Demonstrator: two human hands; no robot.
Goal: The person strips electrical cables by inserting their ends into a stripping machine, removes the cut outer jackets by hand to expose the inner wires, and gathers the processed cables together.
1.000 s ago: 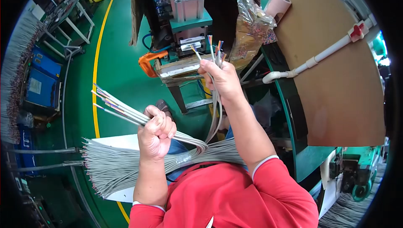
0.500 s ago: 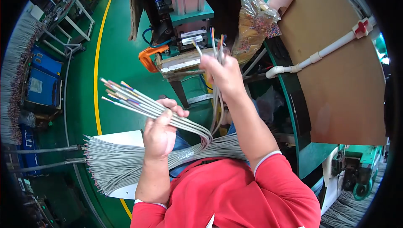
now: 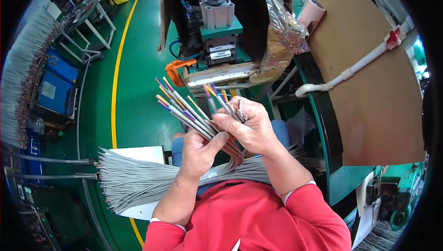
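Observation:
My left hand (image 3: 201,149) is closed around several grey cables (image 3: 194,120), whose stripped ends fan up and left with coloured inner wires showing. Beside it, my right hand (image 3: 249,124) grips a few more grey cables (image 3: 223,105), their coloured wires pointing up. The hands nearly touch, thumbs facing each other. Below them the held cables curve down towards a thick bundle of grey cables (image 3: 143,177), which lies across my lap and is wrapped with clear tape (image 3: 210,175). Part of the bundle is hidden behind my forearms.
A pneumatic press (image 3: 218,34) stands ahead inside a cut cardboard box (image 3: 277,34), an orange part (image 3: 175,72) at its left. A white board (image 3: 138,154) lies under the bundle. More cables (image 3: 27,75) hang at far left. A brown panel (image 3: 374,94) with white pipe (image 3: 355,64) rises at right.
My right hand has come down and left with its cables, away from the press. My left hand has moved right, so the two cable groups are now side by side.

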